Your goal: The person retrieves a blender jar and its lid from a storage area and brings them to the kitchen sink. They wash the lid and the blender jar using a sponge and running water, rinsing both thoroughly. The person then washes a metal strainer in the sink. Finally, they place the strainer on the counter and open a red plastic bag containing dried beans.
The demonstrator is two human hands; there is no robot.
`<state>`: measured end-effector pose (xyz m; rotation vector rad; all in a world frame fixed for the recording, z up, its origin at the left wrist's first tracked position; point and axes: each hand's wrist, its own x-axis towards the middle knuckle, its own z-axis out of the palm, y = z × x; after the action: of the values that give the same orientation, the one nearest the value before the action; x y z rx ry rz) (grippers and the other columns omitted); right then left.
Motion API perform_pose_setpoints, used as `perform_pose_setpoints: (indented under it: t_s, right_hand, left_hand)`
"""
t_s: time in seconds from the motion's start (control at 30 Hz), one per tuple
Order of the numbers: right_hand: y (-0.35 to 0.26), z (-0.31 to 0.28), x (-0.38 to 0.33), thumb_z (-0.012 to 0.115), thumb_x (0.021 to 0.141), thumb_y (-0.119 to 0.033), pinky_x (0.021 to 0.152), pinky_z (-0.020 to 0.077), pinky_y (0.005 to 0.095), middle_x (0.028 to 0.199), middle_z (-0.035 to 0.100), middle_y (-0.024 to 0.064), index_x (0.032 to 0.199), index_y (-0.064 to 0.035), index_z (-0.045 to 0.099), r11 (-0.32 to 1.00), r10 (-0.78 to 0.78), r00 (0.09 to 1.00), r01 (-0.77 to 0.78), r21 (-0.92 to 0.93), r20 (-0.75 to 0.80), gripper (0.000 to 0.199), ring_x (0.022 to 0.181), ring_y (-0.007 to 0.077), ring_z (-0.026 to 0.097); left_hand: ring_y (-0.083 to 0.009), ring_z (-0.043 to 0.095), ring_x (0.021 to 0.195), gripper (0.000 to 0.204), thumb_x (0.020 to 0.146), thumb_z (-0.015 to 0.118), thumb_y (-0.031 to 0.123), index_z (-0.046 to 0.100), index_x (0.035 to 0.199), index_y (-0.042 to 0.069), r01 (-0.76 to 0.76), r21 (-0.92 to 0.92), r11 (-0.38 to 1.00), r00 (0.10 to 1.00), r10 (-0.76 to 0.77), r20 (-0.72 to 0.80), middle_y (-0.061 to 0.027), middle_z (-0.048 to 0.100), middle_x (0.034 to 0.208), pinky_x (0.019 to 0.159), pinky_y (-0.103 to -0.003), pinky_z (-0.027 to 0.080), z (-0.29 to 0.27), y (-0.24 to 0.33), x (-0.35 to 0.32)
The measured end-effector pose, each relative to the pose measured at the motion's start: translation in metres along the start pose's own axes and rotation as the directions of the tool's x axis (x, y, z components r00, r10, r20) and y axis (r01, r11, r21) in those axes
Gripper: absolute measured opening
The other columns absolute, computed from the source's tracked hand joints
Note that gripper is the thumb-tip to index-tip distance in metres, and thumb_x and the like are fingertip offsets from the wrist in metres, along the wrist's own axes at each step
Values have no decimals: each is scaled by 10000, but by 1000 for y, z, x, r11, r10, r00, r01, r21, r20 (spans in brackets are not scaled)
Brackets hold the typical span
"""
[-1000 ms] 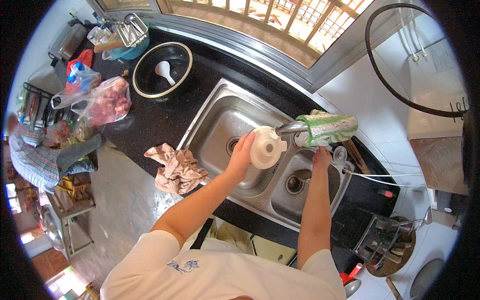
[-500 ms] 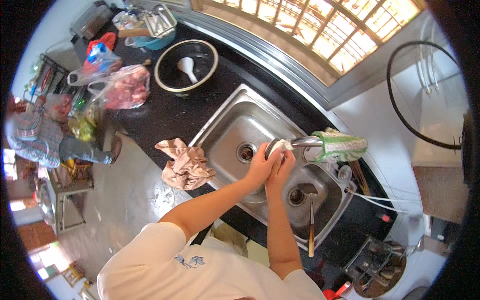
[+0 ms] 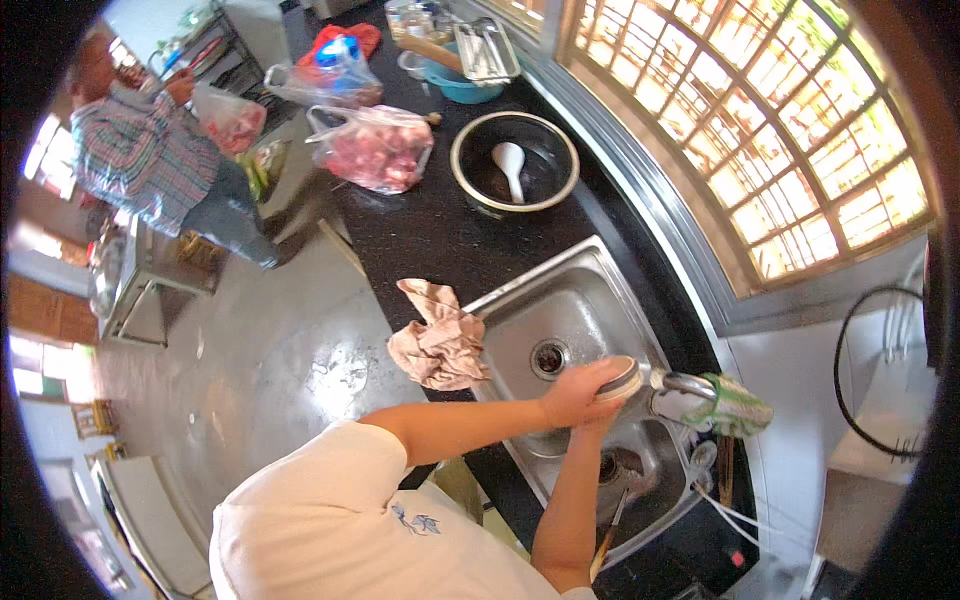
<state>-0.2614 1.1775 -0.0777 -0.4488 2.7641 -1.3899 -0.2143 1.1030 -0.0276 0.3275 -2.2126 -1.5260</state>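
My left hand [image 3: 578, 397] grips a small round bowl [image 3: 620, 377] with a pale rim and a dark band, held tilted above the sink divider. Pressed close beneath it is my right hand [image 3: 596, 424], its fingers mostly hidden by the left hand and the bowl. The metal faucet [image 3: 688, 383] reaches toward the bowl, and a green-and-white cloth [image 3: 738, 405] is wrapped round it. Below lies the double-basin steel sink [image 3: 500, 305]. A brush-like tool [image 3: 612, 530] with a wooden handle rests in the nearer right basin.
A crumpled tan cloth [image 3: 440, 340] lies at the sink's left edge. Farther back stand a dark basin [image 3: 468, 165] with a white spoon, a bag of meat [image 3: 375, 150] and a blue tub [image 3: 470, 90]. Another person [image 3: 160, 160] stands at the left, holding a plastic bag [image 3: 232, 118].
My view has swung, so the counter sits farther right and more window shows. The bowl has turned its rim upward in my hands. The other person now stands more upright, a bag raised.
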Motion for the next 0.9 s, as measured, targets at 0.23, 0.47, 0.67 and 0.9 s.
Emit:
perform_pose_setpoints:
  t_s: [0.23,0.47,0.67,0.9]
  right_hand:
    - [-52,-16,-12,483,948,-340,705,492,423,943,567,174,1030,-26,429,946,185,978,-151,-286,94,329,902,321,611]
    - [-4,-9,24,454,969,-340,789,499,430,1130,548,205,1108,-8,448,801,-267,963,208,-561,-23,360,991,317,597]
    - [18,-12,54,470,958,-367,828,495,416,1163,534,201,1178,24,430,847,220,970,-242,473,103,451,1032,315,584]
    - [29,-7,41,488,945,-399,873,490,400,1202,518,197,1261,61,409,281,260,789,-614,738,557,564,1079,313,568]
  left_hand:
    - [-252,626,909,438,875,598,392,585,1122,30,477,-379,793,864,-502,38,-139,649,1000,814,-358,479,-21,12,17]
    - [-354,623,958,522,863,571,418,533,1188,11,386,-177,905,922,-377,83,-186,635,1048,824,-406,487,-22,23,31]
    - [-397,543,1093,602,817,618,377,470,1280,22,-1,59,998,998,5,-66,-226,537,1223,922,-424,444,-11,11,8]
    - [-204,622,919,456,890,603,349,554,1180,0,342,-476,810,930,-363,50,-133,642,1027,813,-318,487,-28,6,17]
